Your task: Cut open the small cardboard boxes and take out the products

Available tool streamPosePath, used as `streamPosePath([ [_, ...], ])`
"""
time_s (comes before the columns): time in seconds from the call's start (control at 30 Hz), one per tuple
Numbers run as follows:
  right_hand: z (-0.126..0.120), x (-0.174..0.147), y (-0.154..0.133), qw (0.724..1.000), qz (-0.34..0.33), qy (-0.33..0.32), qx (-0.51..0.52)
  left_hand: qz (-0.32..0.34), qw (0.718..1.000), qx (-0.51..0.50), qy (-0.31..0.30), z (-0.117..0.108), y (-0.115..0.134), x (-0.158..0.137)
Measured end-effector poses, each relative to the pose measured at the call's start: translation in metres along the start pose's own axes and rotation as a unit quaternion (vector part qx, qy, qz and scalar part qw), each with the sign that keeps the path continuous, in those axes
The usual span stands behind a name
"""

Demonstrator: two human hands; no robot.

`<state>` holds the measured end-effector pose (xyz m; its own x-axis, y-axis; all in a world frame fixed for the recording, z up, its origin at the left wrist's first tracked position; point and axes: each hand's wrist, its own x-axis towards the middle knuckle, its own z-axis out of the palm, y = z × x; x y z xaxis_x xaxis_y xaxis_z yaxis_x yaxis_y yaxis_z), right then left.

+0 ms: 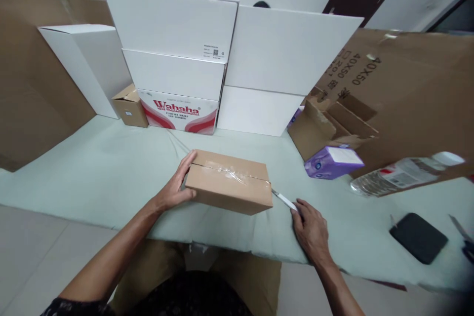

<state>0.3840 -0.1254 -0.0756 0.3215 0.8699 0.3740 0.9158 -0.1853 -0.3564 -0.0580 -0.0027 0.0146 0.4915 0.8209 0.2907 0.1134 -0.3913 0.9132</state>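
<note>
A brown cardboard box (225,182), its top seam covered with clear tape, sits near the front of the table. My left hand (177,185) grips the box's left end, thumb on the near side and fingers at the far side. In my right hand (310,227) is a slim white utility knife (285,201), held closed in the fingers. Its blade tip meets the right end of the box, near the end of the taped seam. Whether the blade has gone into the tape is too small to tell.
White cartons (177,74) stand along the back, beside a small brown box (130,108). To the right are an open carton (314,128), a purple carton (329,163), a lying water bottle (403,175), a black pouch (419,238) and scissors (462,232). The table's front edge is close.
</note>
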Motion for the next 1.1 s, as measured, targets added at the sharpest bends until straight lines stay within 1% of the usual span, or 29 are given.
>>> streamPosePath([
  [0.07, -0.002, 0.001, 0.000, 0.999, 0.006, 0.011, 0.030, -0.010, 0.996, -0.075, 0.053, 0.007, 0.000, -0.002],
  [0.1, -0.004, 0.001, -0.001, 0.998, 0.016, 0.018, 0.053, -0.013, 0.992, -0.095, 0.081, 0.011, 0.000, -0.002],
  [0.17, -0.011, 0.003, -0.007, 0.992, 0.057, 0.035, 0.108, -0.022, 0.988, -0.095, 0.119, 0.016, 0.004, 0.001],
  [0.23, -0.021, 0.004, -0.021, 0.976, 0.112, 0.050, 0.178, -0.038, 0.988, -0.072, 0.131, 0.018, 0.009, 0.009],
  [0.3, -0.032, 0.008, -0.044, 0.949, 0.156, 0.060, 0.266, -0.044, 0.990, -0.038, 0.125, 0.017, 0.015, 0.017],
  [0.33, -0.037, 0.010, -0.059, 0.933, 0.166, 0.062, 0.314, -0.040, 0.992, -0.021, 0.122, 0.017, 0.017, 0.021],
  [0.43, -0.048, 0.020, -0.107, 0.882, 0.167, 0.058, 0.437, -0.024, 0.993, 0.012, 0.117, 0.018, 0.019, 0.028],
  [0.47, -0.050, 0.024, -0.121, 0.871, 0.160, 0.046, 0.462, -0.019, 0.993, 0.018, 0.118, 0.021, 0.019, 0.028],
  [0.53, -0.052, 0.030, -0.142, 0.862, 0.146, 0.023, 0.485, -0.014, 0.992, 0.032, 0.120, 0.029, 0.017, 0.026],
  [0.63, -0.052, 0.036, -0.153, 0.867, 0.141, 0.007, 0.479, -0.015, 0.991, 0.050, 0.126, 0.042, 0.016, 0.019],
  [0.7, -0.053, 0.039, -0.151, 0.879, 0.137, 0.003, 0.456, -0.024, 0.989, 0.051, 0.136, 0.050, 0.016, 0.015],
  [0.8, -0.055, 0.044, -0.148, 0.906, 0.113, -0.009, 0.407, -0.029, 0.986, 0.046, 0.160, 0.058, 0.016, 0.010],
  [0.9, -0.057, 0.049, -0.146, 0.919, 0.088, -0.017, 0.383, -0.031, 0.983, 0.042, 0.176, 0.059, 0.016, 0.006],
  [1.0, -0.061, 0.054, -0.140, 0.921, 0.078, -0.039, 0.380, -0.035, 0.988, 0.037, 0.144, 0.051, 0.017, 0.006],
  [1.1, -0.075, 0.062, -0.133, 0.933, 0.053, -0.045, 0.353, -0.010, 0.994, 0.039, 0.097, 0.039, 0.020, 0.011],
])
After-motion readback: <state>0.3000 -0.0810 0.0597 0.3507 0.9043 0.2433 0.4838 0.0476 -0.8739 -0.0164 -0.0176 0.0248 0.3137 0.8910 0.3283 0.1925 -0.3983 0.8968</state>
